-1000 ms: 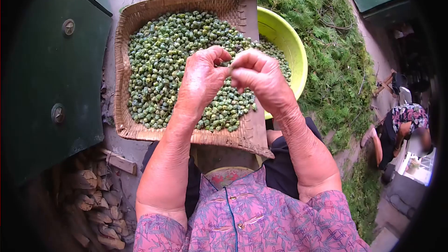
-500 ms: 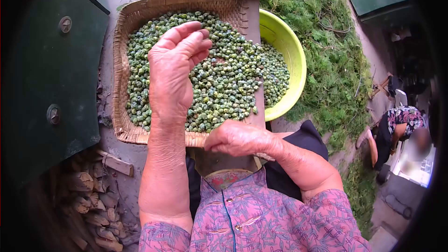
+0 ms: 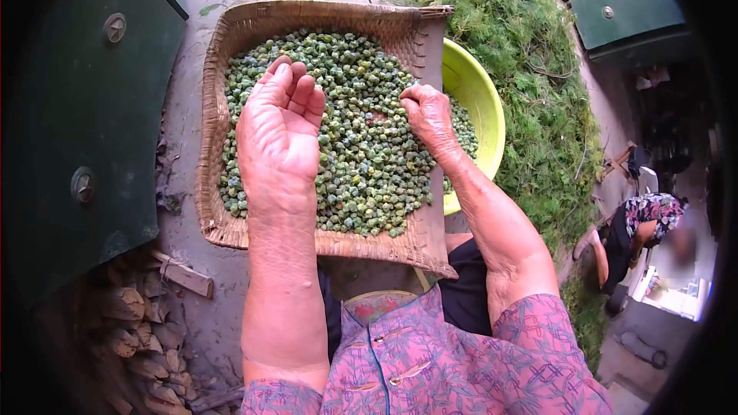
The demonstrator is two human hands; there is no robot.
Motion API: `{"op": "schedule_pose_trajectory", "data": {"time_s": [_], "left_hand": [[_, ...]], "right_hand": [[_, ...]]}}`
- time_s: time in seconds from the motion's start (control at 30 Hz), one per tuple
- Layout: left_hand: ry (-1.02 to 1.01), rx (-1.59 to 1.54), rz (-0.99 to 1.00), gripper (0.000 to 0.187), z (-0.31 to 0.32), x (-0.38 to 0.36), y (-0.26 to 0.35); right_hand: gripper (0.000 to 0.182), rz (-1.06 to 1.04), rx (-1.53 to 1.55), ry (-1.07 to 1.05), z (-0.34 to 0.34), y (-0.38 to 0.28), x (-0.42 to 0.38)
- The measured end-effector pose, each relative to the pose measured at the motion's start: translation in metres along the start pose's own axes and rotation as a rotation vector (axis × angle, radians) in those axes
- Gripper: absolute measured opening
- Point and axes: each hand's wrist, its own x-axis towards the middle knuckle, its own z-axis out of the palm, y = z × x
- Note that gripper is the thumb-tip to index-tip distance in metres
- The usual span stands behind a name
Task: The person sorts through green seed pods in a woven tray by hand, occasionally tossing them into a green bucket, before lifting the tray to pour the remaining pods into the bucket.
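Observation:
A woven basket (image 3: 219,54) with low sides holds a broad layer of small round green cones (image 3: 361,161). Over its left part my left hand (image 3: 280,127) is turned palm up, the fingers loosely curled and apart; no object shows in the palm. My right hand (image 3: 428,117) is above the right part of the layer, near the basket's flat right edge. Its fingertips are pinched together, and whatever they hold is hidden. A yellow-green tub (image 3: 492,115) with more small green cones stands partly beneath that edge, behind my right hand and forearm.
Cut green branches (image 3: 530,77) cover the ground on the right. Dark green panels (image 3: 92,123) with round studs stand at the left, above stacked firewood (image 3: 146,330). Far right, another person (image 3: 646,223) bends over beside a pale object.
My right hand has moved from the basket's near edge forward to the right side of the cones. My left hand has tilted back, showing more palm.

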Motion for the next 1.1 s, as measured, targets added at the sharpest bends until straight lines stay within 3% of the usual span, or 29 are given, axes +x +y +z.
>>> {"op": "schedule_pose_trajectory", "data": {"time_s": [0.2, 0.33, 0.43, 0.5, 0.57, 0.67, 0.8, 0.93, 1.0, 1.07, 1.1], "left_hand": [[-0.025, 0.045, 0.000, 0.013, 0.003, -0.002, -0.003], [-0.028, 0.057, -0.008, 0.015, 0.005, -0.004, -0.005], [-0.020, 0.088, -0.007, 0.016, 0.006, -0.005, -0.007], [-0.015, 0.111, -0.005, 0.016, 0.008, -0.007, -0.007], [-0.055, 0.352, 0.003, 0.019, 0.015, -0.014, -0.009], [-0.229, 0.702, 0.108, 0.022, 0.019, -0.019, -0.022], [-0.480, 1.162, 0.307, 0.033, 0.013, -0.019, -0.044], [-0.585, 1.328, 0.098, 0.023, 0.013, -0.023, -0.049], [-0.581, 1.299, 0.139, 0.016, 0.011, -0.024, -0.056], [-0.465, 1.039, -0.068, 0.012, 0.016, -0.028, -0.057], [-0.421, 0.865, -0.161, 0.009, 0.017, -0.031, -0.059]], "right_hand": [[0.016, 0.137, -0.058, 0.069, 0.032, -0.003, 0.015], [0.013, 0.160, -0.264, 0.094, 0.041, -0.010, 0.014], [0.010, 0.145, -0.086, 0.106, 0.038, -0.004, 0.015], [0.010, 0.215, 0.243, 0.011, 0.024, -0.003, 0.013], [0.011, 0.348, 0.559, -0.086, 0.006, -0.012, 0.009], [0.014, 0.411, 0.752, -0.194, -0.034, -0.047, -0.008], [0.013, 0.288, 0.792, -0.246, -0.068, -0.079, -0.038], [0.012, 0.312, 0.859, -0.187, -0.073, -0.083, -0.060], [0.012, 0.304, 0.824, -0.113, -0.072, -0.090, -0.066], [0.012, 0.282, 0.771, -0.079, -0.070, -0.088, -0.067], [0.013, 0.346, 0.913, -0.076, -0.074, -0.091, -0.066]]}}
